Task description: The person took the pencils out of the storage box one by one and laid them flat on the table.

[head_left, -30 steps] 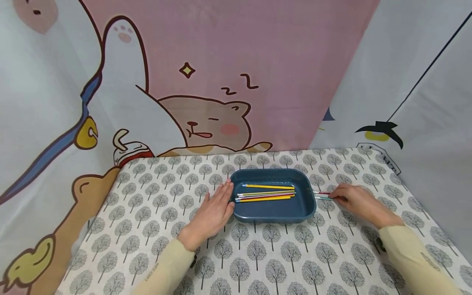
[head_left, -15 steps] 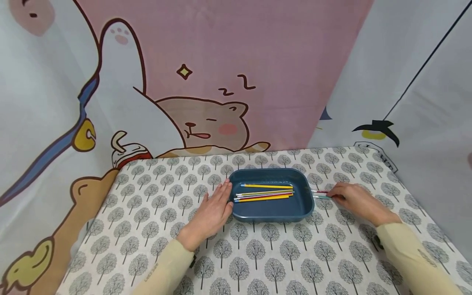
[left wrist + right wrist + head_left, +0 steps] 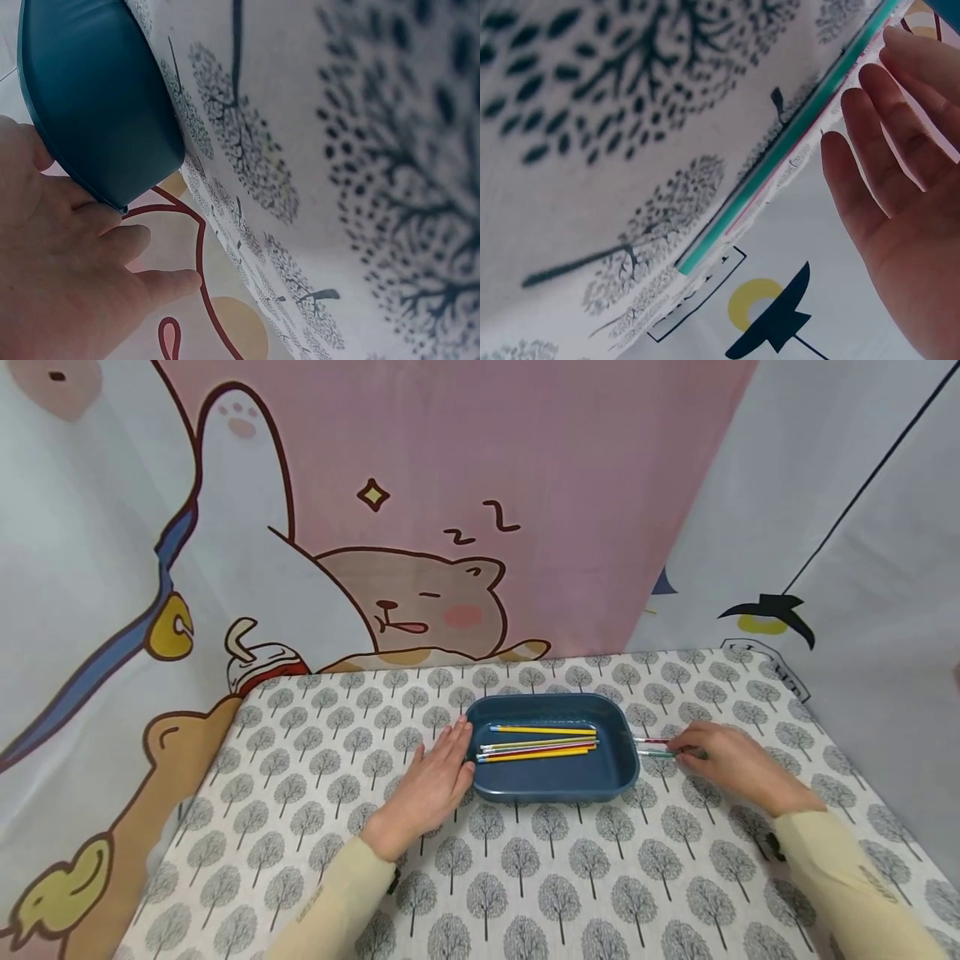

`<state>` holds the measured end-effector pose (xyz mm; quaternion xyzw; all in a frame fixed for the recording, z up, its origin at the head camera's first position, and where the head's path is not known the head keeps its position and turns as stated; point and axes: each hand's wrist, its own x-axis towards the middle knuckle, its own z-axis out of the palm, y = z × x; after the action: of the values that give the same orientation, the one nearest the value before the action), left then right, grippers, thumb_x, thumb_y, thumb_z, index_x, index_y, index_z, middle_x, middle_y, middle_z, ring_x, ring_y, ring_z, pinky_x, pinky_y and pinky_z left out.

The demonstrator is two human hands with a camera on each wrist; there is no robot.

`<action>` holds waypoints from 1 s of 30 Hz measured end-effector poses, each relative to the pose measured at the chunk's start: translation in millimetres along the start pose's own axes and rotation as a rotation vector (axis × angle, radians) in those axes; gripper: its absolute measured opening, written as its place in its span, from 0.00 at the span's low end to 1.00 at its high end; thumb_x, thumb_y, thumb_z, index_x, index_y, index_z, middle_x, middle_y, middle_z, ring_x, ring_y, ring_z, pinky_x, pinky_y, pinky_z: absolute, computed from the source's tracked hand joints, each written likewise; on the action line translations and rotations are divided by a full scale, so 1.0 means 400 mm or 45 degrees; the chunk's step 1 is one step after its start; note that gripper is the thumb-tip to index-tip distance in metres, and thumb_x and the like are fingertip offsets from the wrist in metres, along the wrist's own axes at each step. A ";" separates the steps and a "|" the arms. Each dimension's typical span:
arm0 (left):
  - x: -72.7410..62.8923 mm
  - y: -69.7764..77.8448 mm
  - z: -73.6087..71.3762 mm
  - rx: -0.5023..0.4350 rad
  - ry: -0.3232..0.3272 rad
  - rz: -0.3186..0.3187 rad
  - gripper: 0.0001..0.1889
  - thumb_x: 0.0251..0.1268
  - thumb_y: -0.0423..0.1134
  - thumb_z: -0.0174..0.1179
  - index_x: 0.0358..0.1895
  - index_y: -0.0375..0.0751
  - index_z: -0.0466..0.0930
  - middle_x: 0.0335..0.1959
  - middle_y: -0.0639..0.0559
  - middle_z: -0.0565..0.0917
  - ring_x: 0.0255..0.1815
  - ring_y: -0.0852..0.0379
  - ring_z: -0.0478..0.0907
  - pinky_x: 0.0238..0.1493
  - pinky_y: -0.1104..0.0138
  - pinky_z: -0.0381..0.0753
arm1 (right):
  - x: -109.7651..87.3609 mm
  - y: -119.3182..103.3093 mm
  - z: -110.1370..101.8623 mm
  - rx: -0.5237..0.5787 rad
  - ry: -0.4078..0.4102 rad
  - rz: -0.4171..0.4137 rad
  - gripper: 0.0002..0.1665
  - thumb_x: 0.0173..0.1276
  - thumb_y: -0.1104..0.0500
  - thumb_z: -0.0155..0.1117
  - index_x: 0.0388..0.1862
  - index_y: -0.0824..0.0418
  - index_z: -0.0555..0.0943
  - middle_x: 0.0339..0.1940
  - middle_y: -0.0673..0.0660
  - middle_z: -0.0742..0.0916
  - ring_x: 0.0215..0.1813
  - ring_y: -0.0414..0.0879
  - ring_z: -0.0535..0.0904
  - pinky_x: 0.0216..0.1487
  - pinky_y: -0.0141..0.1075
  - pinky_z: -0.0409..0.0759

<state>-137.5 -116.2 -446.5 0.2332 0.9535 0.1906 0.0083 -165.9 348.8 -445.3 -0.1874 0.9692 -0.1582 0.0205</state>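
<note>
A dark blue rectangular box (image 3: 555, 789) stands on the table with several pencils (image 3: 540, 746) lying inside, yellow ones among them. My left hand (image 3: 429, 781) rests its straight fingers along the box's left end; the left wrist view shows those fingers by the box wall (image 3: 112, 112). On the right, a green pencil (image 3: 780, 146) and a red pencil (image 3: 654, 741) lie on the tablecloth, their left ends at the box's right side. My right hand (image 3: 731, 766) is over these two pencils. Its fingers look loosely extended in the right wrist view, and the thumb cannot be made out there.
The table wears a white tablecloth (image 3: 558, 877) printed with grey trees. Behind it hangs a pink and white cartoon curtain (image 3: 600, 510), which also runs along both sides. The table's far edge meets this curtain.
My right hand's fingers have loosened, and the green pencil's right end now shows past them. The left hand and the box stay put; the head view has shifted slightly.
</note>
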 end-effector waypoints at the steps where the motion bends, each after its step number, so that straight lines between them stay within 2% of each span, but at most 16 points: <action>1: 0.002 0.000 -0.001 0.000 -0.001 0.000 0.31 0.87 0.47 0.40 0.84 0.40 0.48 0.85 0.48 0.47 0.83 0.43 0.52 0.76 0.33 0.56 | -0.002 -0.002 -0.004 -0.002 0.006 0.006 0.14 0.70 0.61 0.71 0.54 0.58 0.89 0.56 0.61 0.87 0.55 0.60 0.83 0.58 0.63 0.80; 4: 0.005 0.000 -0.003 0.000 -0.004 0.000 0.31 0.87 0.48 0.39 0.84 0.40 0.48 0.85 0.49 0.46 0.83 0.43 0.51 0.76 0.33 0.56 | -0.009 -0.008 -0.016 -0.020 0.040 0.007 0.16 0.70 0.60 0.71 0.55 0.60 0.88 0.59 0.64 0.85 0.60 0.65 0.80 0.60 0.67 0.76; 11: 0.006 -0.002 -0.002 0.010 0.004 -0.006 0.32 0.87 0.48 0.39 0.85 0.40 0.47 0.85 0.49 0.46 0.83 0.42 0.52 0.76 0.34 0.55 | -0.029 -0.022 -0.028 -0.022 0.201 -0.044 0.17 0.69 0.59 0.73 0.55 0.62 0.87 0.58 0.65 0.84 0.59 0.66 0.79 0.57 0.67 0.76; 18: 0.003 0.000 -0.002 0.007 -0.012 -0.021 0.32 0.87 0.47 0.40 0.85 0.41 0.46 0.85 0.49 0.45 0.84 0.43 0.51 0.77 0.35 0.55 | -0.052 -0.048 -0.035 0.006 0.314 -0.058 0.26 0.72 0.53 0.71 0.63 0.65 0.81 0.68 0.68 0.78 0.66 0.71 0.72 0.59 0.71 0.70; 24: 0.008 0.000 -0.001 0.020 -0.013 -0.012 0.32 0.87 0.47 0.39 0.85 0.40 0.47 0.86 0.47 0.47 0.83 0.42 0.52 0.76 0.34 0.55 | -0.060 -0.088 -0.058 0.092 0.335 -0.044 0.34 0.74 0.49 0.69 0.73 0.63 0.75 0.76 0.65 0.72 0.73 0.71 0.66 0.67 0.71 0.64; 30: 0.009 -0.002 0.000 0.026 -0.007 -0.012 0.32 0.87 0.47 0.40 0.85 0.40 0.47 0.86 0.47 0.46 0.83 0.41 0.52 0.76 0.34 0.55 | -0.055 -0.139 -0.073 0.152 0.344 -0.066 0.39 0.74 0.48 0.69 0.79 0.59 0.69 0.81 0.63 0.68 0.78 0.70 0.61 0.75 0.70 0.56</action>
<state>-141.1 -115.3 -446.7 0.2293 0.9565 0.1803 0.0094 -128.6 316.7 -400.7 -0.1876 0.9469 -0.2398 -0.1031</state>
